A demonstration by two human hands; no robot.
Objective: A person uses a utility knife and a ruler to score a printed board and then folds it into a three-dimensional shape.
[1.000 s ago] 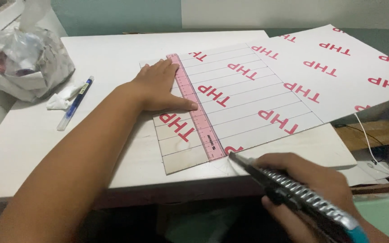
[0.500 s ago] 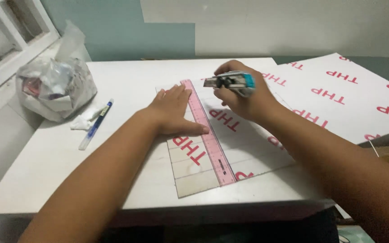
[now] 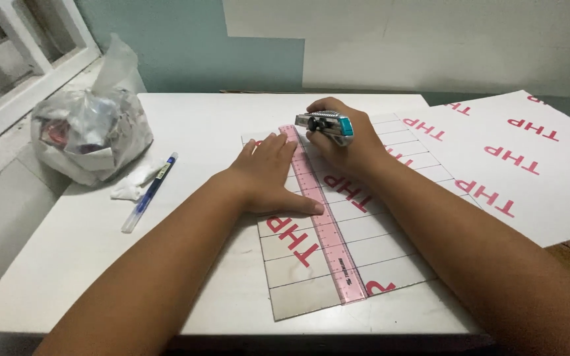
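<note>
My left hand [image 3: 268, 175] lies flat, fingers spread, pressing a pink ruler [image 3: 328, 237] onto a white board sheet [image 3: 377, 254] ruled with pencil lines and printed with red letters. The ruler runs from the sheet's far edge to its near edge. My right hand [image 3: 341, 142] is closed around a metal utility knife [image 3: 324, 124] with a teal end, held at the far end of the ruler, on its right side. The blade tip is hidden behind my hand.
A white table [image 3: 192, 125] carries the sheet. A tied plastic bag [image 3: 90, 132] of scraps, a crumpled white tissue [image 3: 133, 184] and a blue pen [image 3: 150, 191] lie at left. A second printed sheet [image 3: 529, 165] overhangs the table at right. A wall stands behind.
My right hand brought the knife from below the table's near edge up to the far end of the ruler. My left hand stayed on the ruler. The camera view shifted closer.
</note>
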